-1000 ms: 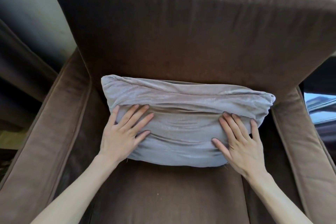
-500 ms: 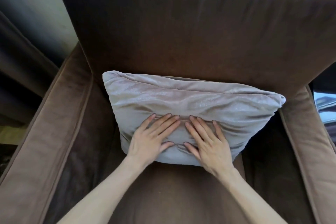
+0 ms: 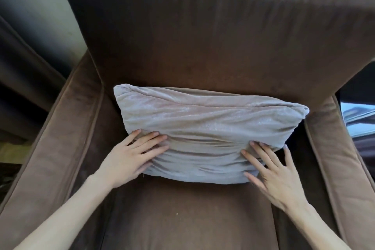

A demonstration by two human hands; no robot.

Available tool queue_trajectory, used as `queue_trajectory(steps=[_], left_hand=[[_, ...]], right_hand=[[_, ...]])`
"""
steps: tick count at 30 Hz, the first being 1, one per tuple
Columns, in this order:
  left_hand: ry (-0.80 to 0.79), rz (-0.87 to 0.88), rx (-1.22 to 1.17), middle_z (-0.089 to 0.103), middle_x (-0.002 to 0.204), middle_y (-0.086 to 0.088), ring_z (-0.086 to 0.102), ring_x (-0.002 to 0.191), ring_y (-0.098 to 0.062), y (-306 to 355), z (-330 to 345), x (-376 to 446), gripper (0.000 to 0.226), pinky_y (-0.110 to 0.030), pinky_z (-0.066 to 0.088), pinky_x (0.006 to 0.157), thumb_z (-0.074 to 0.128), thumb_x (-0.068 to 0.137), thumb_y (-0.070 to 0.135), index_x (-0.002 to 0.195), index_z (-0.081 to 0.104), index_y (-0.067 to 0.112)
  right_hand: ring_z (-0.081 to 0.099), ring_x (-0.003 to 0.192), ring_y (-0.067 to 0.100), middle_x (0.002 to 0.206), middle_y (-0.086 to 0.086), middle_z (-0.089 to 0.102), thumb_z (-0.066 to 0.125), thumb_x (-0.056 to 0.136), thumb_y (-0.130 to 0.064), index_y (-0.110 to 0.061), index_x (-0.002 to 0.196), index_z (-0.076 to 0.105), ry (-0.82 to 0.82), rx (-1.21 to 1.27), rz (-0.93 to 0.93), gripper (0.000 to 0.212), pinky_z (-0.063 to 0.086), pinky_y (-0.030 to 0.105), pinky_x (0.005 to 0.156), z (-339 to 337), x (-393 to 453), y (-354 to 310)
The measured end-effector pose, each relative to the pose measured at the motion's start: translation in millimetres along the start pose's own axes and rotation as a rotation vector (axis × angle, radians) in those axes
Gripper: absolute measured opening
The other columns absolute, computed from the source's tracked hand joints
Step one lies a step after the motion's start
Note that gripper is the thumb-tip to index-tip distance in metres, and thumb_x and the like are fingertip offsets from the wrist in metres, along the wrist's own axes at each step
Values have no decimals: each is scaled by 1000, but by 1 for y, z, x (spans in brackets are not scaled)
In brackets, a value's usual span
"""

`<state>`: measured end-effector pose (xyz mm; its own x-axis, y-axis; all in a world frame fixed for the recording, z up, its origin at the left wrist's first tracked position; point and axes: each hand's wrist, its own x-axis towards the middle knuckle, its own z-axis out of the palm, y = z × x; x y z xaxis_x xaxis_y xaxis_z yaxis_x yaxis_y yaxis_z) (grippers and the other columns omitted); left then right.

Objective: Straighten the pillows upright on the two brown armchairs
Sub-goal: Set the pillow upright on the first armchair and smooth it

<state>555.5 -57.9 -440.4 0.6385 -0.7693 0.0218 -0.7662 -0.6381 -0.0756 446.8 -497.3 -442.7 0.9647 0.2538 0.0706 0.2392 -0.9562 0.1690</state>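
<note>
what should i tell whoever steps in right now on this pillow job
Left hand: open, flat on the pillow's lower left.
Right hand: open, fingers spread on its lower right corner.
Pillow: on the brown armchair seat, leaning on the backrest, roughly centred, cover wrinkled.
Done: pillow stands upright here.
Left: let go; the second armchair is not in view, so check its pillow.

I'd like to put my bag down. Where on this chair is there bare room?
The seat cushion in front of the pillow is bare between both forearms. Both armrests are clear too. The back of the seat is crowded: the pillow fills it, with the left hand and right hand on it.
</note>
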Motion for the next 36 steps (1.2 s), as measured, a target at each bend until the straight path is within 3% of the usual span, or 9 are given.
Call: queue_trajectory(steps=[4,8,13,19,24,29,32,34,36], left_hand=[[178,-270,-498,67,131,21,60,126,-4,4,-45,-7,33,-36,49,106,55,94,36,124,69,35],[90,-571,-1214,78,104,15,71,101,-5,28,-94,13,18,-25,53,93,71,93,24,105,77,35],[-163,-491,-1620,74,124,1,70,114,-18,53,-104,65,40,-39,53,103,53,98,38,137,59,32],[-128,-652,-1817,73,128,-4,70,116,-22,21,-101,100,52,-46,52,105,54,92,50,143,46,43],[-117,-694,-1769,75,123,-4,71,115,-21,-5,-104,87,55,-44,54,102,59,89,47,142,48,41],[103,-813,-1579,81,93,-13,78,86,-27,-47,-118,60,58,-25,62,73,78,75,46,129,56,44],[200,-818,-1302,79,78,-13,70,60,-8,-74,-124,50,45,-11,55,66,85,72,41,112,65,42],[209,-825,-1044,77,70,-4,65,59,4,-84,-124,54,30,-1,45,65,80,82,21,105,69,38],[189,-836,-831,72,67,1,62,64,13,-84,-125,64,21,2,39,63,80,83,19,100,73,29]], right_hand=[[58,131,24,144,2,59,52,97,-50,-23,127,69,90,302,88,44,47,50,103,-36,-1,-16],[70,93,10,94,-6,77,57,93,-55,-28,91,77,19,1179,484,34,55,39,85,-92,33,-46],[71,111,31,120,15,74,60,72,-83,-24,127,68,-329,1895,499,82,57,46,97,-108,94,-71],[67,122,28,132,7,70,51,72,-82,-36,140,54,-478,1931,607,82,47,57,110,-104,131,-36],[70,118,27,126,9,74,43,79,-75,-35,138,57,-457,1868,667,73,51,54,103,-103,117,-2],[77,94,35,101,19,79,75,64,-76,-16,117,74,-110,1625,802,79,64,41,79,-115,88,45],[74,77,23,87,13,80,81,68,-63,-17,93,80,157,1354,804,53,61,29,74,-119,79,71],[70,78,17,87,3,78,83,75,-47,-22,93,78,236,1159,761,31,56,29,80,-119,86,78],[66,77,17,93,2,66,84,79,-31,-29,101,72,240,970,709,26,51,11,75,-114,96,76]])
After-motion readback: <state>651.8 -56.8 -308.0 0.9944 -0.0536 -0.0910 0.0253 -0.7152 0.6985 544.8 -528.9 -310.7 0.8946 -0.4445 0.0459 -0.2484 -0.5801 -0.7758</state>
